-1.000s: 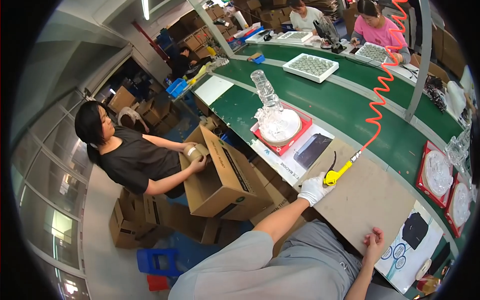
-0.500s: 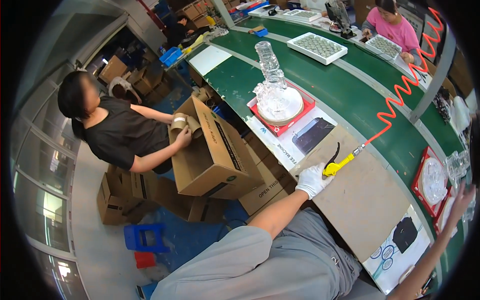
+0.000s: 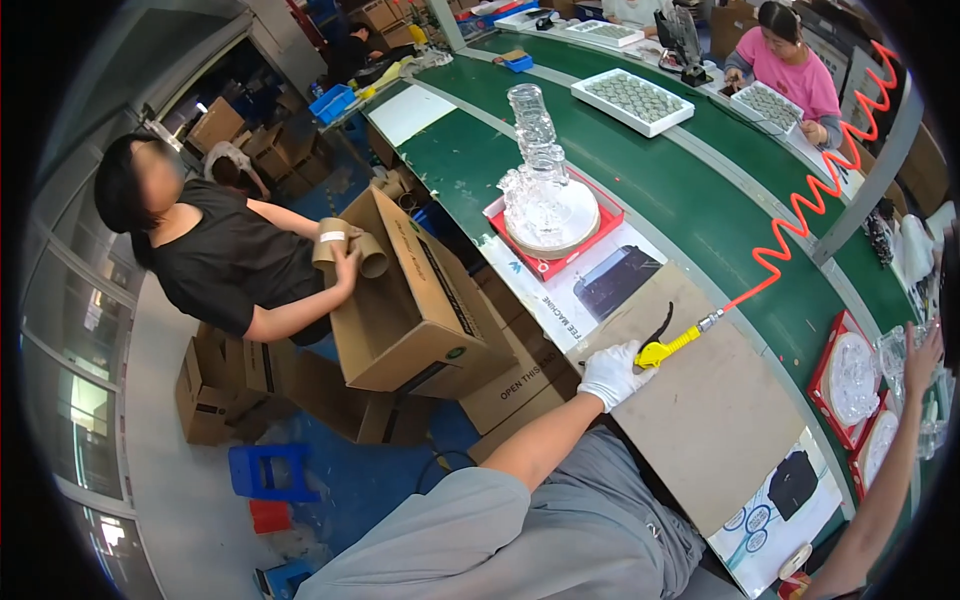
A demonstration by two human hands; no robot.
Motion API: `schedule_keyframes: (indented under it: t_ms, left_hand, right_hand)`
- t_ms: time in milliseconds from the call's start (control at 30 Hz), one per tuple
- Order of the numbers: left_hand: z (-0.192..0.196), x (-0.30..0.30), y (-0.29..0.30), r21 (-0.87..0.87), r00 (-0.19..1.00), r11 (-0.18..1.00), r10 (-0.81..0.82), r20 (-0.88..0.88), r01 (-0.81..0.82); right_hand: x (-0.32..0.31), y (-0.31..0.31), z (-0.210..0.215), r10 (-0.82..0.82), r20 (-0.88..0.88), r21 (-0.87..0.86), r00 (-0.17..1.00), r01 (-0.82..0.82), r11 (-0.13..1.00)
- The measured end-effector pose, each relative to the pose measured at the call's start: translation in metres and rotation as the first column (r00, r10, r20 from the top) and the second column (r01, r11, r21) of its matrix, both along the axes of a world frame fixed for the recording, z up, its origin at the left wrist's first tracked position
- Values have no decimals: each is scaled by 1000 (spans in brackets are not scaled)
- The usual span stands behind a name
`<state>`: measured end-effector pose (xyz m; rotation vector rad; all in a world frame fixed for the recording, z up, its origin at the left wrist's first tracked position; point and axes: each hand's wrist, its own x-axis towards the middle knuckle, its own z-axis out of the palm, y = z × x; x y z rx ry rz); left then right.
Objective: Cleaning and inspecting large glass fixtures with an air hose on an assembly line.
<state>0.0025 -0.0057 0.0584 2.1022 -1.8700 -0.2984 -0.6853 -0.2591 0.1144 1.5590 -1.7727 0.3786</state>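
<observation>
My left hand (image 3: 610, 378), in a white glove, is closed round the head of a yellow air blow gun (image 3: 680, 343) above the brown board. Its curved black lever (image 3: 660, 322) sticks out, and the nozzle end is hidden by my fingers. A coiled red hose (image 3: 790, 232) runs from it to the upper right. At the right edge, my bare right hand (image 3: 922, 360) has its fingers stretched out beside a clear plastic-wrapped upright part (image 3: 893, 350). Below that part lies a round plastic-wrapped piece (image 3: 853, 375) in a red tray (image 3: 820, 385).
Another wrapped piece (image 3: 550, 210) stands in a red tray on the green conveyor (image 3: 640, 165). The brown board (image 3: 710, 430) lies before me. To the left, a co-worker (image 3: 215, 250) holds cardboard tubes (image 3: 335, 245) over an open carton (image 3: 400, 310). A blue stool (image 3: 268, 472) stands on the floor.
My right hand has moved up beside the wrapped upright part. My left hand keeps its hold on the air gun. The co-worker's cardboard tubes have shifted a little left; the view has also shifted slightly.
</observation>
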Motion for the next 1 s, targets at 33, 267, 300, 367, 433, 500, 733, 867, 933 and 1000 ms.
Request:
schedule_keyframes:
  t_ms: [33, 267, 300, 367, 433, 500, 733, 867, 933, 1000]
  left_hand:
    - [0, -2, -2, -14, 1000, 1000, -21, -6, 21]
    - [-10, -19, -19, -118, 971, 978, -187, -150, 171]
    - [-8, -14, -16, -94, 980, 986, -147, -135, 135]
    - [-8, -4, -8, -77, 990, 994, -91, -104, 84]
    - [-9, -7, -11, -104, 992, 991, -97, -84, 88]
    - [-14, -3, -7, -118, 991, 988, -110, -71, 101]
    - [-18, -13, -10, -107, 990, 986, -132, -38, 128]
    - [-25, -10, -13, -82, 997, 993, -79, 8, 79]
    - [-19, -9, -11, -109, 998, 993, -53, -41, 48]
    - [-20, -15, -13, -66, 995, 996, -64, -79, 59]
  right_hand:
    - [24, 33, 19, 60, -64, -163, 996, -70, 984]
    - [-40, 149, 187, -158, 19, 50, 987, 157, 986]
    - [-4, 140, 168, 14, 52, -75, 999, -10, 997]
    - [86, 145, 161, 202, 222, -94, 954, -185, 978]
    - [125, 177, 163, 232, 305, -89, 924, -215, 973]
    - [201, 214, 181, 306, 471, -125, 828, -280, 952]
    - [297, 310, 233, 440, 519, -269, 733, -348, 898]
    - [342, 321, 202, 404, 587, -243, 702, -323, 915]
    - [361, 323, 181, 456, 564, -254, 689, -381, 889]
    - [390, 331, 171, 527, 517, -285, 674, -446, 849]
